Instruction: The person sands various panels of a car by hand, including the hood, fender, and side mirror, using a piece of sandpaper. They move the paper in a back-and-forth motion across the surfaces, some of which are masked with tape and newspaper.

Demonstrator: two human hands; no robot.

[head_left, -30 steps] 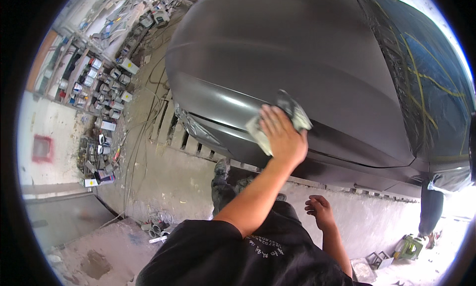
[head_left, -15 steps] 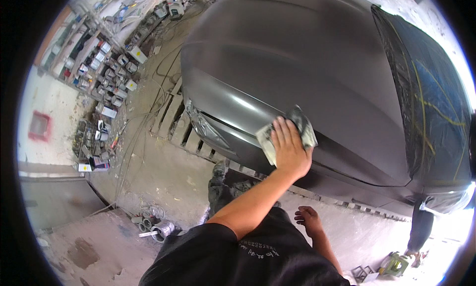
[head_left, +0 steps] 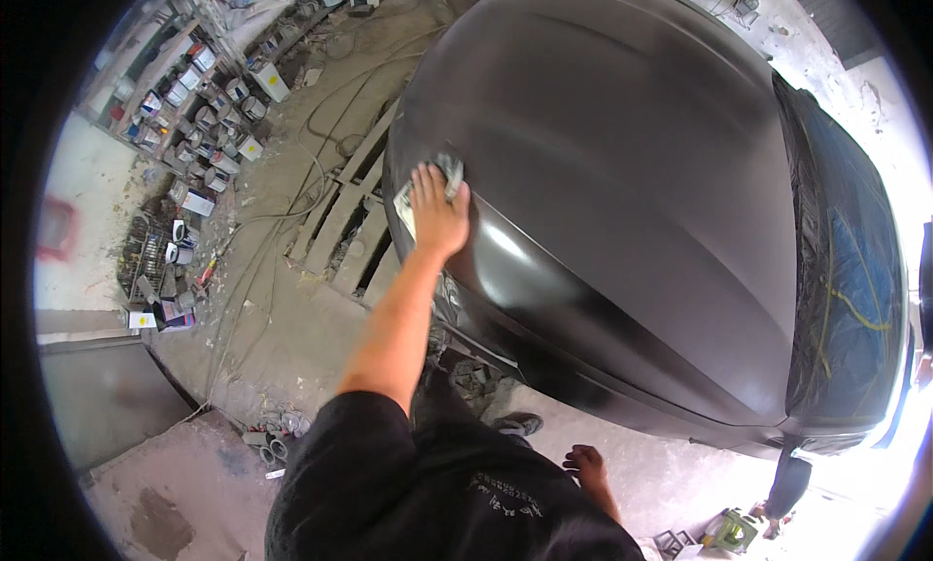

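Note:
My left hand [head_left: 439,216] lies on a crumpled pale and dark-patterned cloth [head_left: 404,211], pressing it to the front edge of the dark matte car hood [head_left: 603,143]. Its fingers stretch over the cloth, and part of the cloth bunches up past the fingertips. Low at my right side hangs my right hand [head_left: 587,462], its fingers loosely bent and apart, touching nothing. A glossy bright reflection shows on the bodywork just right of the left hand. The headlight area below the left forearm is partly hidden.
Dark plastic film [head_left: 855,269] covers the windshield. Slatted grating [head_left: 340,221] and loose hoses [head_left: 316,157] lie by the car's front. Paint cans [head_left: 209,123] crowd the shelves at left. A green machine [head_left: 736,530] stands at lower right.
My left hand has slid the cloth left and forward along the hood, from the side edge to the front corner. My view and body have shifted; the right hand still hangs free.

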